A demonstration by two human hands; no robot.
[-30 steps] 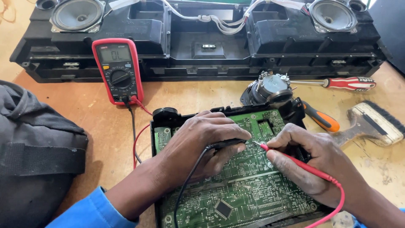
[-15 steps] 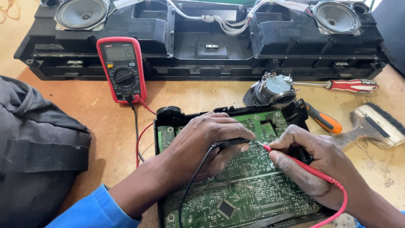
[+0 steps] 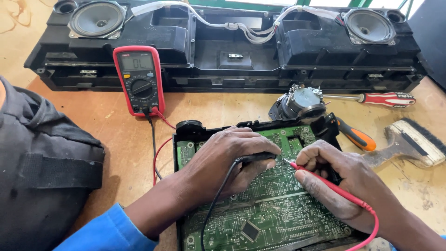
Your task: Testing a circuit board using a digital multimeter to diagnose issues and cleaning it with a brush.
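**A:** Where is the circuit board relative to the hands?

**B:** The green circuit board (image 3: 274, 209) lies flat in its black frame directly under both of them. The left hand (image 3: 227, 160) rests palm-down on it, fingers curled around the black probe (image 3: 255, 157), whose tip points toward the right hand. The right hand (image 3: 341, 183) sits just to the other side, pinching the red probe (image 3: 325, 183) like a pen, its tip touching the board between the two hands.

**B:** (Both hands are closed on their probes, neither spread wide.)

**A:** And the leads?

**B:** The black lead runs back under the left wrist; the red one loops off past the right wrist. Both end at the red multimeter (image 3: 139, 80), which stands beyond the left hand, well apart from it.

**A:** What lies past the right hand?

**B:** A small motor-like part (image 3: 302, 102) just beyond the board's far edge, an orange-handled tool (image 3: 355, 135) beside it, a red-handled screwdriver (image 3: 383, 98) farther out, and a brush (image 3: 411, 145) to the outer side. A long black speaker housing (image 3: 223, 46) spans the bench beyond everything.
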